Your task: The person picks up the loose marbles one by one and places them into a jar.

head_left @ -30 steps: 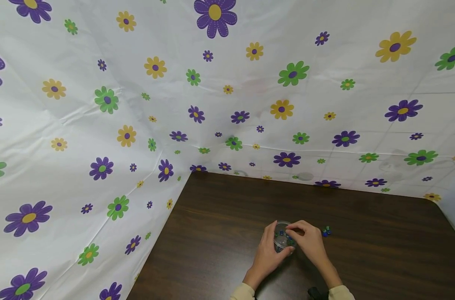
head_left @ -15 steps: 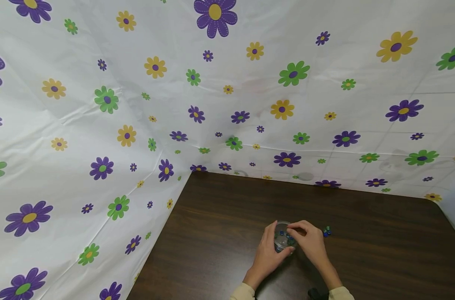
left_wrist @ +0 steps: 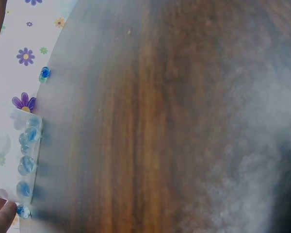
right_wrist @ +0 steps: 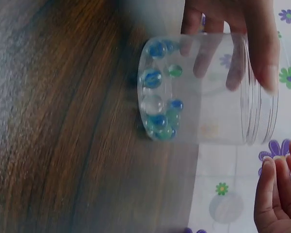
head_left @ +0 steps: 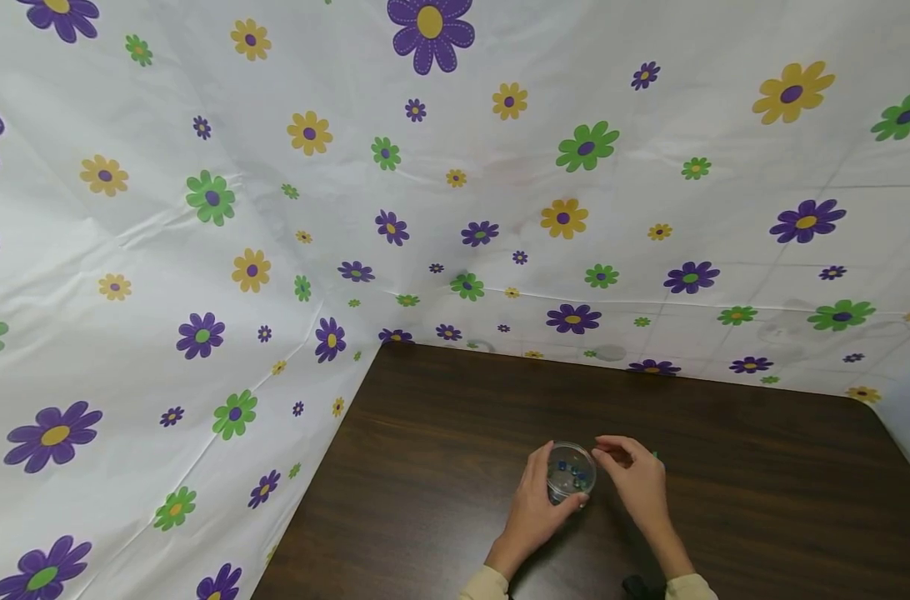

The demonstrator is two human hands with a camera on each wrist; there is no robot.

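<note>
Head view: your two hands work on the near part of a dark brown table (head_left: 425,442), one on each side of a clear round jar (head_left: 573,452).
Jar: upright in front of you, mouth up, base down at the table; its side is see-through, so the patterned cloth shows through it in both wrist views.
Left hand: yours (head_left: 536,500) holds the jar from the left, thumb on the near side and fingers round the far side.
Right hand: yours (head_left: 637,483) is raised just right of the jar's rim, fingers bent and fingertips drawn narrow; you cannot tell from these views whether anything sits between them.
Jar marbles: blue, green and clear glass marbles (right_wrist: 152,78) lie in the bottom of the jar, several touching one another.
Marble by the fingertips: your left wrist view shows one more marble (left_wrist: 23,211) beside the left fingertips, at the base's edge; whether it is inside or outside the jar, you cannot tell.
Loose marbles: a small blue and green cluster (left_wrist: 45,73) rests on the table right of the jar, mostly hidden behind your right hand in the head view.
Sleeves: your pale yellow cuffs (head_left: 487,583) show at the near edge.
Cloth: white sheeting (head_left: 425,208) with purple, green and yellow flowers hangs along the far and left sides.
</note>
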